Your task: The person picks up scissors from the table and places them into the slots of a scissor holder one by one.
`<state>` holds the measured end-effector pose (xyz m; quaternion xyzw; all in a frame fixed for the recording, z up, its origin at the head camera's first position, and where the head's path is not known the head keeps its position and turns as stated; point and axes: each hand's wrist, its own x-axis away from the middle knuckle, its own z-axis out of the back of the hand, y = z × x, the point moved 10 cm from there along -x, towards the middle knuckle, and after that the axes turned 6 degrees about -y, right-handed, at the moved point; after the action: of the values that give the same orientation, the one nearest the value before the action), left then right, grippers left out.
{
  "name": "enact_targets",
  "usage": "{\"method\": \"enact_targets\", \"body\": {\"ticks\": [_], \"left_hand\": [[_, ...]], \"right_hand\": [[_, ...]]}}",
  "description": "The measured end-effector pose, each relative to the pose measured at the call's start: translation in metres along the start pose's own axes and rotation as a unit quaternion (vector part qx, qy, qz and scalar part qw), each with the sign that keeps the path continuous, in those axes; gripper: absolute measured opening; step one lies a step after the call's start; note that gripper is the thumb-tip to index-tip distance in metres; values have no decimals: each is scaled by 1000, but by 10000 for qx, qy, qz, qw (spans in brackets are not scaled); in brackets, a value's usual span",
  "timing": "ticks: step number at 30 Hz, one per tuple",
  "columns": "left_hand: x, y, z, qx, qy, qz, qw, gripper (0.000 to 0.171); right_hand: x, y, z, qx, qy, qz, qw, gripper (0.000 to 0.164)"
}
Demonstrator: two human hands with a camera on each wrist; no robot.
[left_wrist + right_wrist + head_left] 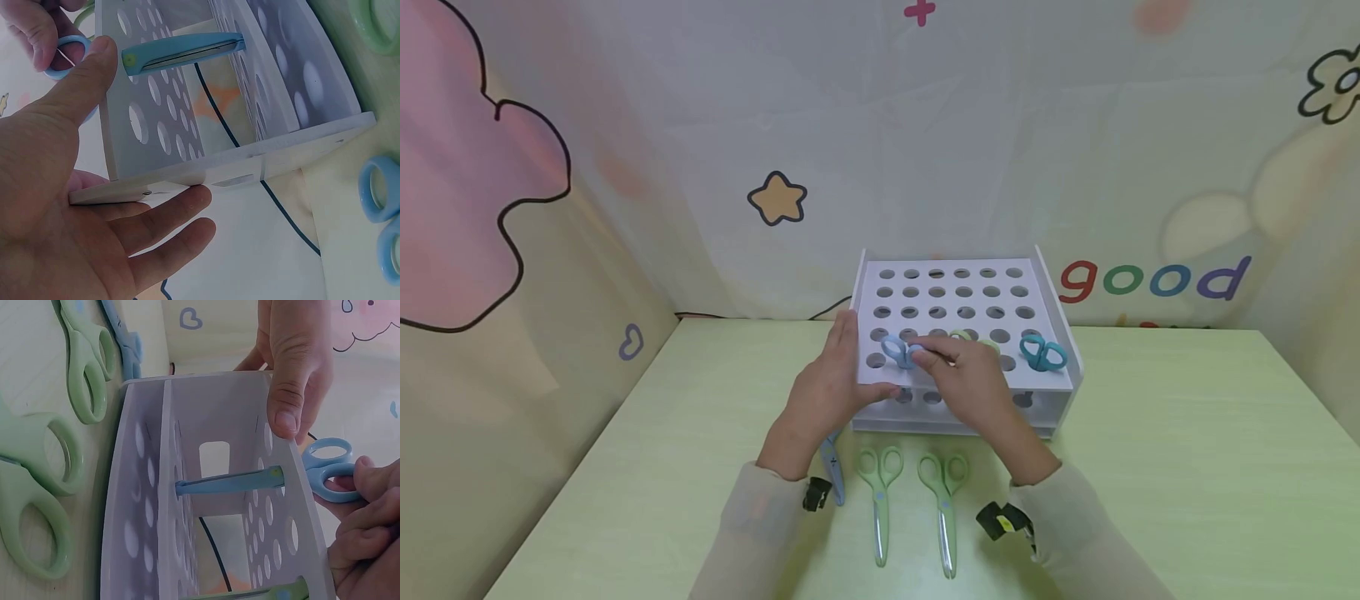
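Note:
A white rack (1060, 321) with rows of round holes stands on the table. My right hand (973, 383) pinches one handle loop of a pair of light blue scissors (892, 350) at the rack's front left. Their blades (231, 481) pass down through the perforated top board, with the tip at the lower board. The left hand (822, 383) grips the rack's left front corner, thumb on the top board's front edge and fingers along the outer side. Green scissors (961, 334) in the rack are partly hidden behind my right hand. Teal scissors (1042, 353) stand in the front right.
Two green scissors, a left pair (880, 500) and a right pair (945, 508), lie on the table before the rack. Blue scissors (832, 471) lie beside them, partly covered by the left wrist. A printed cloth backdrop (925, 150) hangs behind the table.

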<state>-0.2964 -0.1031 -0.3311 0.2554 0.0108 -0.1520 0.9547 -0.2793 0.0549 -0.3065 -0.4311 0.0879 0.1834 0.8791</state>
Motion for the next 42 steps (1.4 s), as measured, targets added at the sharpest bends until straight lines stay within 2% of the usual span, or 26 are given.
{"method": "enact_targets", "body": {"ticks": [5, 10, 13, 22, 27, 34, 37, 42], "left_hand": [[0, 2, 1, -58, -20, -7, 10000, 120], [0, 1, 1, -80, -20, 21, 10000, 119], [0, 1, 0, -53, 5, 0, 10000, 116], [0, -1, -1, -2, -58, 58, 10000, 117], [0, 0, -1, -11, -83, 90, 9999, 118], [-1, -2, -1, 25, -100, 164, 9998, 119], [-1, -2, -2, 48, -99, 147, 9998, 118], [-1, -1, -1, -17, -95, 163, 9998, 119]], "right_hand": [[0, 8, -1, -305, -92, -317, 9990, 30], [1, 18, -8, -910, -341, -890, 9913, 32], [1, 19, -9, -1020, -401, -1006, 9889, 34], [5, 15, -3, -1134, -230, -903, 9892, 30], [8, 11, 9, -1153, 94, -751, 9904, 26], [14, 3, 28, -1769, 573, -307, 9821, 19], [17, 1, 31, -1940, 537, -170, 9794, 18], [25, 3, 31, -1920, 237, -19, 9811, 18]]}}
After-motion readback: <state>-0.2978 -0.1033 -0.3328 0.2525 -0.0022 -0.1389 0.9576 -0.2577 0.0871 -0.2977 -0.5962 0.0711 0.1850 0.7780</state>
